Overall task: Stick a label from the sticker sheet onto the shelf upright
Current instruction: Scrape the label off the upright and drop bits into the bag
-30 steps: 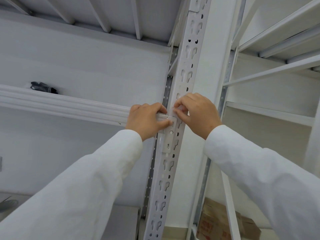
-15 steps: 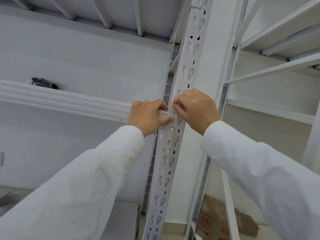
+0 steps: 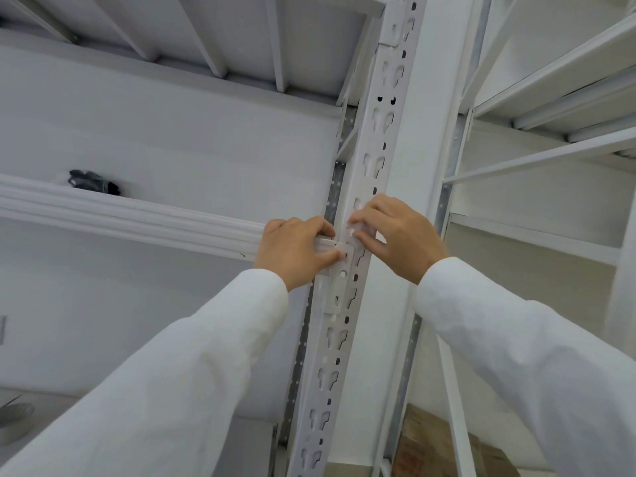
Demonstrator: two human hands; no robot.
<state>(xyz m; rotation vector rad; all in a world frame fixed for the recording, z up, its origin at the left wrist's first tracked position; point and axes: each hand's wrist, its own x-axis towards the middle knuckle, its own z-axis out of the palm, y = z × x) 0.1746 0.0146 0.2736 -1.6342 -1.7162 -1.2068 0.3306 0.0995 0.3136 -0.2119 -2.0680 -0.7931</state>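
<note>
The white perforated shelf upright (image 3: 373, 156) runs from bottom centre to the top of the view. My right hand (image 3: 399, 239) rests on its front face, fingertips pinched on a small pale label (image 3: 359, 230) held against the metal. My left hand (image 3: 294, 251) is wrapped around the end of the shelf beam (image 3: 137, 215) where it joins the upright, and its thumb presses on the bracket plate (image 3: 339, 287). I cannot make out the sticker sheet. Both arms are in white sleeves.
A dark object (image 3: 93, 182) lies on the left shelf behind the beam. A second white shelving unit (image 3: 557, 80) stands to the right. A cardboard box (image 3: 444, 452) sits low on the right, and a grey object (image 3: 13, 416) is at the bottom left.
Both hands stay at the same joint. My right fingertips have shifted slightly on the upright's face, and the view has tilted a little.
</note>
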